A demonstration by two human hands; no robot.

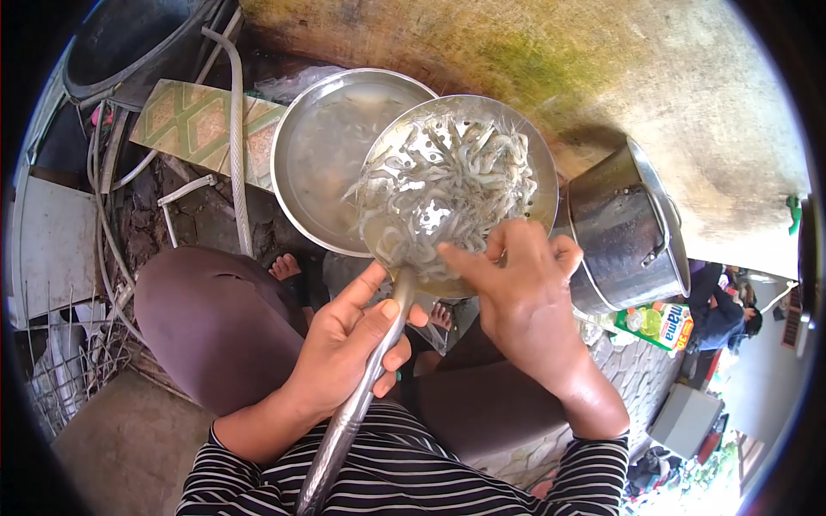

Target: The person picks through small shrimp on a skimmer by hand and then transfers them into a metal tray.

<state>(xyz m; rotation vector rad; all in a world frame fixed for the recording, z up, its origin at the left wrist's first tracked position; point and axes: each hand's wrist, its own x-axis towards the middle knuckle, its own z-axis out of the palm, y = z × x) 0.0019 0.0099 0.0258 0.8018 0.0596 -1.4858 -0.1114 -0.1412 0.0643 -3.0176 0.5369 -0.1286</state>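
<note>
My left hand (pixel 348 340) is closed around the long metal handle (pixel 366 378) of a perforated skimmer (pixel 546 185). Small grey, translucent shrimp (pixel 465 168) are heaped in the skimmer's round bowl, with shiny bare patches showing between them. At the lower rim of that bowl is my right hand (pixel 529 301), its thumb stretched out to the left and its other fingers bent. It touches the shrimp, and some of its fingertips are hidden. Partly under the skimmer sits a wide metal basin (pixel 288 163) of cloudy water.
A tall metal pot (pixel 615 224) lies tilted to the right, by a stained wall (pixel 602 52). A green and white Mama packet (pixel 658 325) is below it. On the left are a hose (pixel 237 146), a patterned tile (pixel 194 120) and a black tub (pixel 129 52). Another person (pixel 731 314) sits far right.
</note>
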